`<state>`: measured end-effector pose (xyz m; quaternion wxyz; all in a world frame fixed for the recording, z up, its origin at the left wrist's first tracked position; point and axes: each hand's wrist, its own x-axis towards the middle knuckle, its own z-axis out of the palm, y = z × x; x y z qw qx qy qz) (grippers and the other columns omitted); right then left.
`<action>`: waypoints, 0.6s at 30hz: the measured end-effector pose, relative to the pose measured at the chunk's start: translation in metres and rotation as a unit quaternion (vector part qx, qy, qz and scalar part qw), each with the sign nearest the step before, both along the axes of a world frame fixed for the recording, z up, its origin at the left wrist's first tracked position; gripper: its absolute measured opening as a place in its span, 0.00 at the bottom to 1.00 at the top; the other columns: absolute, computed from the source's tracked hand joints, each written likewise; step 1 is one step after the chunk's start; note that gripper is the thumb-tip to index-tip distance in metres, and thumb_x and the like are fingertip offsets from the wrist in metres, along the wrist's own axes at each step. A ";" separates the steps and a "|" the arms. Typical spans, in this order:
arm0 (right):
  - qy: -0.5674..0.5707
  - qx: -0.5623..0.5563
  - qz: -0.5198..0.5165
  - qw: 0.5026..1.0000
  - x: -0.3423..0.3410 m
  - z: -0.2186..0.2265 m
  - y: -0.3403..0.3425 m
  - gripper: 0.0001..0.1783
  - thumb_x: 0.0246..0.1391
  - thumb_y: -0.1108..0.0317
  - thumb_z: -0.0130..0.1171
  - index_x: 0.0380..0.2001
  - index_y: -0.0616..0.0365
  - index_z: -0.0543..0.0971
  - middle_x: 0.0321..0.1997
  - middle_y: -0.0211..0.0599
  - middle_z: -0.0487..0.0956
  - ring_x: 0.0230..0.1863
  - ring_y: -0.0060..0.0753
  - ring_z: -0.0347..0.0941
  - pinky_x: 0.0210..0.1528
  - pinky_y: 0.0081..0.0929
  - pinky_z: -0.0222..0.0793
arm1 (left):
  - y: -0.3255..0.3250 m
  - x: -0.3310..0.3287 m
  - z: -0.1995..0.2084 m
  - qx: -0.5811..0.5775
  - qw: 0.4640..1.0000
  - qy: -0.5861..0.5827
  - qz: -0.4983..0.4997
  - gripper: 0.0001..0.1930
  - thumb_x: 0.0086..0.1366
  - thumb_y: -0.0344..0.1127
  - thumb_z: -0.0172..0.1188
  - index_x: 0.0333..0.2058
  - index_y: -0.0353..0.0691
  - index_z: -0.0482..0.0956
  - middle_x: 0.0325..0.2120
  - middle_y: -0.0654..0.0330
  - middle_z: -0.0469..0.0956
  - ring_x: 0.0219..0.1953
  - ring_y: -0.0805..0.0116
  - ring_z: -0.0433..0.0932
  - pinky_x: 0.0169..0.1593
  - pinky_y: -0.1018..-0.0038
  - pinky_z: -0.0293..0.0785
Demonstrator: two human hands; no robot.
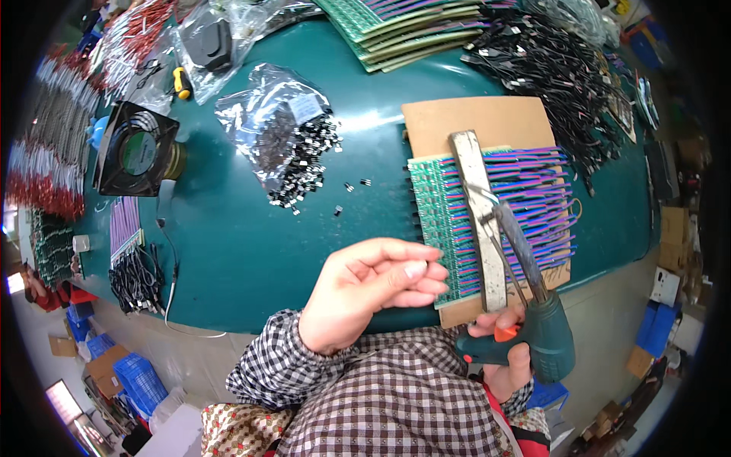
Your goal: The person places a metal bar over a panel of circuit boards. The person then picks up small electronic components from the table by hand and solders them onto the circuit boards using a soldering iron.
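My right hand (518, 369) grips a dark green soldering gun (553, 339) with an orange trigger, its long barrel pointing up and away from me. Beneath the barrel is a green circuit board panel (434, 206) with rows of purple, blue and pink wires (533, 194) running to the right. A worn metal bar (487, 251) lies across wires and panel, all on a brown cardboard sheet (480, 120). Beside the panel's near left edge, my left hand (369, 286) is closed, thumb against forefinger; whatever is between them is too small to make out.
Small black-and-metal parts (308, 164) spill from a clear plastic bag (266, 99) on the green table. A black fan (137, 151) and a yellow screwdriver (181, 84) lie left. More panels (411, 38) are stacked at the back, black cables (544, 84) heaped far right.
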<state>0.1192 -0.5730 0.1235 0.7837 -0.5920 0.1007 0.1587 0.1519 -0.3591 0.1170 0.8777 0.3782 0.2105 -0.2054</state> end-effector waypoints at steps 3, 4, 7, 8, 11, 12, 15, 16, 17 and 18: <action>-0.040 0.002 0.001 0.999 0.009 0.001 0.007 0.29 0.48 0.54 0.56 0.45 0.62 0.61 0.38 0.37 0.66 0.41 0.33 0.67 0.40 0.30 0.72 | -0.014 -0.007 0.005 0.021 0.998 -0.037 -0.036 0.11 0.60 0.24 0.50 0.42 0.27 0.70 0.34 0.47 0.75 0.35 0.63 0.77 0.39 0.73 0.77; -0.063 -0.030 0.019 0.997 0.013 0.001 0.009 0.27 0.47 0.56 0.56 0.45 0.62 0.61 0.37 0.36 0.66 0.41 0.33 0.67 0.40 0.30 0.70 | -0.017 -0.009 0.007 0.039 0.997 -0.047 -0.055 0.11 0.60 0.22 0.49 0.42 0.27 0.70 0.34 0.47 0.75 0.35 0.63 0.77 0.40 0.73 0.77; -0.089 -0.090 0.042 0.991 0.022 0.010 0.013 0.22 0.46 0.64 0.56 0.43 0.61 0.62 0.36 0.36 0.65 0.40 0.32 0.66 0.43 0.30 0.64 | -0.026 -0.013 0.011 0.053 0.991 -0.107 -0.059 0.12 0.60 0.20 0.48 0.43 0.27 0.68 0.35 0.47 0.75 0.37 0.63 0.77 0.40 0.73 0.76; -0.091 -0.089 0.053 0.990 0.023 0.009 0.014 0.21 0.45 0.66 0.55 0.42 0.61 0.63 0.36 0.36 0.65 0.40 0.32 0.66 0.44 0.30 0.63 | -0.028 -0.013 0.009 0.050 0.991 -0.107 -0.062 0.12 0.60 0.20 0.48 0.43 0.27 0.68 0.35 0.47 0.75 0.37 0.63 0.77 0.40 0.73 0.76; -0.072 -0.085 0.057 0.992 0.021 0.010 0.013 0.19 0.44 0.70 0.54 0.40 0.60 0.63 0.36 0.36 0.64 0.40 0.32 0.65 0.44 0.30 0.63 | -0.033 -0.016 0.000 0.090 0.980 -0.165 -0.058 0.11 0.60 0.20 0.47 0.42 0.28 0.67 0.36 0.47 0.75 0.40 0.63 0.76 0.43 0.72 0.75; -0.080 -0.107 0.061 0.989 0.020 0.009 0.010 0.19 0.43 0.71 0.54 0.40 0.60 0.63 0.36 0.36 0.64 0.39 0.32 0.65 0.43 0.30 0.63 | -0.036 -0.018 -0.002 0.055 0.986 -0.159 -0.016 0.09 0.60 0.20 0.47 0.41 0.29 0.68 0.37 0.46 0.74 0.42 0.63 0.74 0.44 0.72 0.74; -0.094 -0.137 0.061 0.984 0.019 0.010 0.010 0.18 0.42 0.73 0.54 0.39 0.60 0.63 0.35 0.36 0.64 0.38 0.30 0.65 0.42 0.29 0.62 | -0.043 -0.020 -0.002 -0.008 0.989 -0.136 0.057 0.06 0.59 0.20 0.47 0.35 0.31 0.69 0.40 0.48 0.71 0.44 0.64 0.72 0.45 0.73 0.73; -0.099 -0.145 0.057 0.983 0.019 0.011 0.011 0.18 0.42 0.75 0.54 0.38 0.60 0.63 0.35 0.36 0.65 0.36 0.29 0.65 0.42 0.27 0.62 | -0.043 -0.022 -0.006 0.020 0.987 -0.155 0.042 0.06 0.59 0.20 0.48 0.36 0.31 0.70 0.39 0.52 0.71 0.43 0.68 0.72 0.44 0.76 0.73; -0.100 -0.142 0.059 0.983 0.019 0.010 0.011 0.18 0.42 0.75 0.54 0.38 0.60 0.63 0.35 0.36 0.65 0.36 0.29 0.65 0.42 0.27 0.62 | -0.043 -0.024 -0.009 0.050 0.983 -0.174 0.029 0.07 0.60 0.21 0.48 0.37 0.31 0.70 0.38 0.56 0.71 0.41 0.72 0.72 0.43 0.79 0.73; -0.095 -0.134 0.066 0.984 0.020 0.009 0.010 0.16 0.42 0.80 0.55 0.36 0.60 0.64 0.34 0.37 0.68 0.37 0.27 0.67 0.39 0.24 0.64 | -0.046 -0.026 -0.009 -0.004 0.990 -0.142 0.029 0.08 0.59 0.21 0.50 0.38 0.31 0.71 0.36 0.58 0.71 0.39 0.74 0.72 0.40 0.80 0.73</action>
